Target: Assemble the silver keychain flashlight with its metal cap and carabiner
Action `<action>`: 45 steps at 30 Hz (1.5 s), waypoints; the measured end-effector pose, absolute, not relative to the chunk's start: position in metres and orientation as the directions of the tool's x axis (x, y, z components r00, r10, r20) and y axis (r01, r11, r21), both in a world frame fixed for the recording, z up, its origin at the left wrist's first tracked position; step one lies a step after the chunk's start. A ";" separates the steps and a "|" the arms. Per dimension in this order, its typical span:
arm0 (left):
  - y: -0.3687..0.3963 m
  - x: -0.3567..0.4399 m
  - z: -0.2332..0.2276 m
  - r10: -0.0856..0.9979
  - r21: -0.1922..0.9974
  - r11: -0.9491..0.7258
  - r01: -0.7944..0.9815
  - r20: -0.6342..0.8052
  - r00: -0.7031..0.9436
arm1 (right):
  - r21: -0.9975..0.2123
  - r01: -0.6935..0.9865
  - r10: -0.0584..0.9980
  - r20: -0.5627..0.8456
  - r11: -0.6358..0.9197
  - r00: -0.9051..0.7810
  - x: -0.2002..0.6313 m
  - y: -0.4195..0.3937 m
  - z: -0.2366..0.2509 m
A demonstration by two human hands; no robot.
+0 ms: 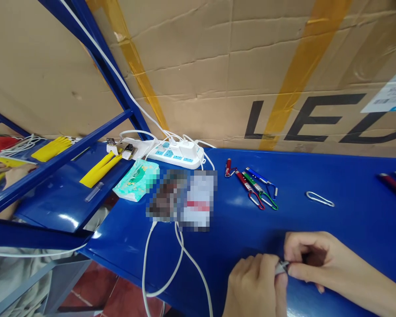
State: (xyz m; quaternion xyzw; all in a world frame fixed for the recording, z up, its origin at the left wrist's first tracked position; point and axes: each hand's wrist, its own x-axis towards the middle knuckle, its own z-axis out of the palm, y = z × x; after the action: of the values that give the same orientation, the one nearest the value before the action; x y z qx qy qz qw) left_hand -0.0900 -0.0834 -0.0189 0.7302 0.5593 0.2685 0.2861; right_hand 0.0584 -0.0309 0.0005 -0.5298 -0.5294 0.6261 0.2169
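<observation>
My left hand [255, 286] is closed around a small silver tube [280, 267], most of it hidden inside the fist. At the tube's exposed end, which looks dark, my right hand [312, 259] pinches with thumb and forefinger. Whatever else lies between those fingertips is too small to make out. Beyond the hands, a loose silver carabiner [320, 199] lies on the blue table [237, 237]. Farther left are slim penlight-like tubes with carabiners: a red one [242, 181], a green one [252, 181] and a blue one [257, 175]. Beside them is a short red piece [229, 166].
A white power strip [176, 154], a green tissue pack [137, 179] and two blurred-out flat objects [198, 202] stand left, with white cables [181, 259]. More tubes [394, 187] lie far right. A blue frame bar [56, 160] separates another person's table, with their hand [16, 176].
</observation>
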 end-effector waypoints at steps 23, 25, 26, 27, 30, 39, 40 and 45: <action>-0.076 -0.065 0.001 0.960 0.819 -0.191 0.542 0.040 0.278 | -0.964 0.242 0.949 0.029 0.110 -0.314 0.086 -0.027 0.019; -0.071 -0.066 0.006 0.949 0.802 -0.214 0.558 0.036 0.312 | -0.952 0.257 0.958 0.093 0.165 -0.271 0.088 -0.028 0.022; -0.069 -0.066 0.009 0.943 0.792 -0.221 0.569 0.023 0.333 | -0.947 0.265 0.960 0.113 0.183 -0.257 0.090 -0.028 0.023; -0.066 -0.067 0.011 0.937 0.782 -0.224 0.581 0.010 0.348 | -0.942 0.274 0.961 0.127 0.194 -0.245 0.091 -0.027 0.023; -0.060 -0.068 0.016 0.929 0.753 -0.221 0.620 -0.031 0.369 | -0.945 0.279 0.962 0.103 0.174 -0.252 0.094 -0.024 0.022; -0.056 -0.060 0.028 0.891 0.669 -0.324 0.668 -0.020 0.453 | -0.974 0.220 0.911 -0.037 0.060 -0.410 0.109 -0.014 0.033; -0.056 -0.059 0.031 0.885 0.648 -0.348 0.678 -0.012 0.466 | -0.976 0.211 0.914 -0.032 0.059 -0.404 0.112 -0.014 0.034; -0.058 -0.051 0.040 0.865 0.550 -0.460 0.697 0.101 0.492 | -0.981 0.179 0.919 -0.002 0.075 -0.395 0.125 -0.015 0.034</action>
State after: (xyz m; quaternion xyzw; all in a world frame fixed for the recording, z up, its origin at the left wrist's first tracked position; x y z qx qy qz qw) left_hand -0.0511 -0.0576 0.0395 0.8338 0.4681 0.1868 0.2251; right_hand 0.1246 -0.0151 0.0339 -0.4255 -0.6448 0.5307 0.3487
